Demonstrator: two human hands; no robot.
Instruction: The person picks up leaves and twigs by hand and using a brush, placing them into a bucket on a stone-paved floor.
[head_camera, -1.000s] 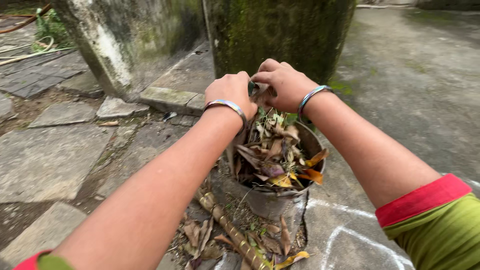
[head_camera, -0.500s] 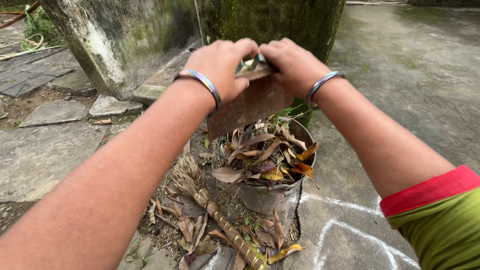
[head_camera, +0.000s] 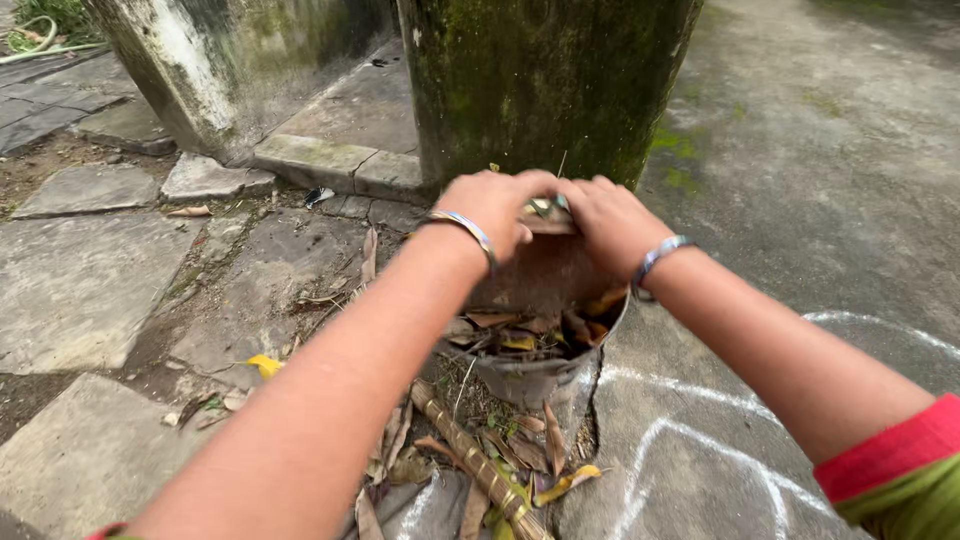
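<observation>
Hands, left hand (head_camera: 490, 205) and right hand (head_camera: 605, 220), close together on the top edge of a rusty flat sheet (head_camera: 545, 275) standing in a leaf-filled metal bucket (head_camera: 530, 375); fingers apparently clamped; a broom (head_camera: 475, 460) lies below

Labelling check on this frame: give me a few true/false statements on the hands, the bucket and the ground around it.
1. Both hands grip a flat rusty board at the top of the bucket. True: left hand and right hand hold the board over the metal bucket.
2. The bucket is empty. False: it holds dry leaves.
3. A broom lies on the ground in front of the bucket. True: the broom handle lies there.
4. The wrists are bare. False: each wears a bangle.
5. The ground bears white chalk lines. True: chalk lines run right of the bucket.
</observation>
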